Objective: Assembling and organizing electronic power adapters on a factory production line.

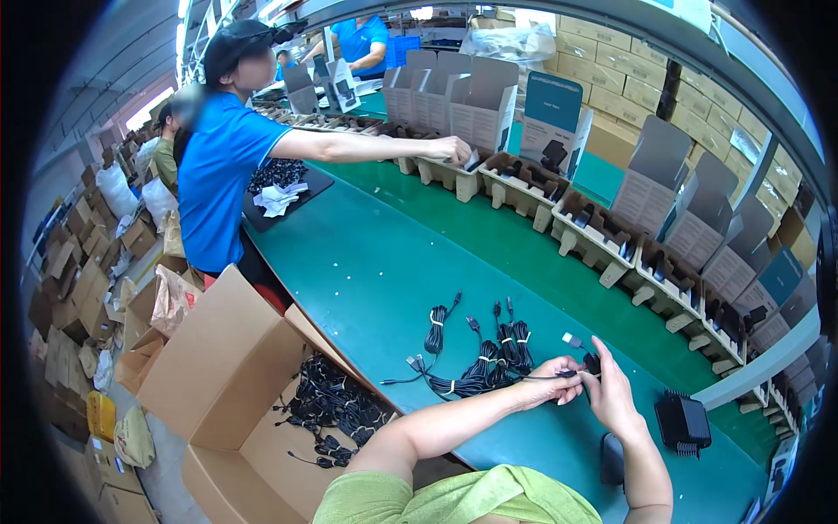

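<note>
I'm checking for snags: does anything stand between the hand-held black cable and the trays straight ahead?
Nothing visible does: only green work surface lies between the black cable and the tan trays ahead. The metal post stands off to the right.

The person has two hands, a left hand [550, 385] and a right hand [614, 397], and between them is one black cable [592, 362]. One green tabletop [367, 253] carries at least four tied cable bundles [435, 334], one black ribbed block [683, 423] and one heap of white paper [279, 198]. One open carton [229, 358] holds many more cables [327, 397], too tangled to count. At least five moulded trays [596, 234] line up opposite, and at least three co-workers [220, 179] show.
</note>
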The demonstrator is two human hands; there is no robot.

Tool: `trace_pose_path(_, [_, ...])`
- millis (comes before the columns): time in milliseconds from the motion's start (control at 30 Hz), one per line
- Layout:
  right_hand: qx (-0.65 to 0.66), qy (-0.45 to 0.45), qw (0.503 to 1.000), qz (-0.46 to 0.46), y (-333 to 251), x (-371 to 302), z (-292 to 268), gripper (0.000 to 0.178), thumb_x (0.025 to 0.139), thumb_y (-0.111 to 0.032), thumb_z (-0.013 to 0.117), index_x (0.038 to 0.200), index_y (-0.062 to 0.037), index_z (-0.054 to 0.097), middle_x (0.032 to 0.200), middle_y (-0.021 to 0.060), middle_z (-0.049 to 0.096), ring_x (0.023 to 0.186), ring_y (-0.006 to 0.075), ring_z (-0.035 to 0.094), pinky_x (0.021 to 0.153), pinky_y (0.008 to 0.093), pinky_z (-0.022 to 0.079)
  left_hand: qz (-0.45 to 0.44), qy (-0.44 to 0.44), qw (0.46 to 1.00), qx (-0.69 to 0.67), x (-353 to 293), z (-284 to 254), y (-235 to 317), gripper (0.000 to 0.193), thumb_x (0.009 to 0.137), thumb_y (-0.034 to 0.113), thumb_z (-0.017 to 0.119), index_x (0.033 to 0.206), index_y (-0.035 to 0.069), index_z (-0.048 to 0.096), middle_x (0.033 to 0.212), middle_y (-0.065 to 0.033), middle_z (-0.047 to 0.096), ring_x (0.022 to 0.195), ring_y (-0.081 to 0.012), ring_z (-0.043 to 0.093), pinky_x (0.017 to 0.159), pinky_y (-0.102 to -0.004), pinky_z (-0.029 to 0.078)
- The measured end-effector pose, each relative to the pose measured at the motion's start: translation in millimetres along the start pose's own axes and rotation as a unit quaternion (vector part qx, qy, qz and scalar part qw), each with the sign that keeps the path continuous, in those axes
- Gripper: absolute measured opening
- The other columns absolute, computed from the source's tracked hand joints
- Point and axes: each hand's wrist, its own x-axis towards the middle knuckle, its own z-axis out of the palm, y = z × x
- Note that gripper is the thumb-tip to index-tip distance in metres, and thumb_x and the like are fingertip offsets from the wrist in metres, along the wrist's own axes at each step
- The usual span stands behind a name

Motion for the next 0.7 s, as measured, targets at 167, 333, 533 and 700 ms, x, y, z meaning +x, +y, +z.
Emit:
trace_pose_path(167, [-0.044,0.038,0.998,0.024,10,-7,-15,0.046,0.075,0.0,0.058,0.119,-0.0078,0.047,0.076,0.0174,0.059,0.071,0.0302,0.061,0.064,0.0344,0.047,0.07,0.031,0.997,-0.023,-3,-5,5,0.017,0.085,0.016,0.058,0.091,0.005,0.047,0.077,-0.0079,0.056,0.063,-0.0122,0.053,0.052,-0.0222,0.043])
trace_pose_path(333, [0.174,0.096,0.97,0.136,16,-11,-10,0.019,0.079,-0.005,0.058,0.095,-0.0019,0.049,0.077,0.0121,0.061,0.066,0.0197,0.059,0.059,0.0302,0.045,0.019,0.011,1.0,-0.013,2,-4,1,0.017,0.084,0.012,0.058,0.095,0.004,0.048,0.086,-0.0108,0.06,0.072,-0.016,0.06,0.061,-0.0259,0.049])
trace_pose_path(533, [0.308,-0.094,0.939,0.123,25,-1,5,0.024,0.083,-0.009,0.057,0.105,-0.0019,0.048,0.083,0.0079,0.062,0.077,0.0153,0.059,0.072,0.0284,0.047,0.049,0.057,0.997,0.01,1,-8,9,0.021,0.082,0.01,0.06,0.099,0.003,0.05,0.089,-0.0089,0.059,0.075,-0.0158,0.06,0.067,-0.0272,0.05])
trace_pose_path(700, [0.145,-0.033,0.974,0.17,39,-7,-13,0.029,0.085,-0.014,0.052,0.107,0.0,0.04,0.067,0.0139,0.058,0.062,0.0261,0.058,0.056,0.0351,0.044,0.047,0.049,0.998,0.012,9,11,12,0.028,0.085,0.007,0.054,0.11,0.001,0.043,0.102,-0.0139,0.055,0.087,-0.0197,0.058,0.075,-0.0281,0.05])
